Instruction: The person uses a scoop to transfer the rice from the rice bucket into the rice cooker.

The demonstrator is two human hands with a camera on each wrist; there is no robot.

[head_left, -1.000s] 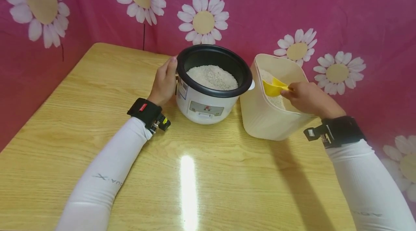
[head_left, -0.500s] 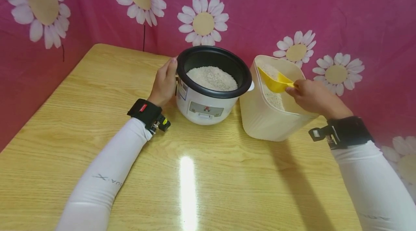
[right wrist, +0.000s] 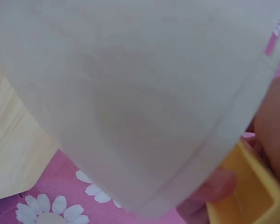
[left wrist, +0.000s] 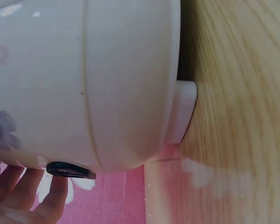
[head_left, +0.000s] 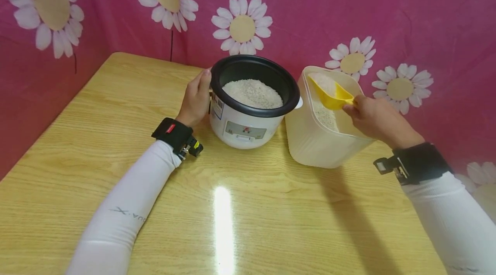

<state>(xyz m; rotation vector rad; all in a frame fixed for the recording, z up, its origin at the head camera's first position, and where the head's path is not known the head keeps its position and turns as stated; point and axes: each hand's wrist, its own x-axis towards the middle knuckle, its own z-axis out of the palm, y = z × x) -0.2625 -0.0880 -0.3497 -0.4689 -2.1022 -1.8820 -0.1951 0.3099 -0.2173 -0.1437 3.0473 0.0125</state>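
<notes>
A white rice cooker (head_left: 222,135) with a black inner pot stands on the table, a heap of rice (head_left: 253,93) inside. My left hand (head_left: 196,98) holds its left side, thumb near the rim; in the left wrist view the fingers (left wrist: 53,200) press against the body beside a small black fitting (left wrist: 70,170). To the right stands a cream rice bin (head_left: 315,146) with rice low inside. My right hand (head_left: 381,120) grips the handle of a yellow scoop (head_left: 336,99), which holds a mound of rice at the bin's opening. The scoop's empty rear part (right wrist: 242,196) shows in the right wrist view.
The wooden table (head_left: 162,232) bears both vessels near its back edge. A pink cloth with daisies (head_left: 294,16) hangs close behind them. The bin stands just right of the cooker, with a narrow gap between.
My right hand has drawn the yellow scoop up out of the rice and slightly right, now loaded and at the bin's mouth. The left hand and the cooker have stayed put.
</notes>
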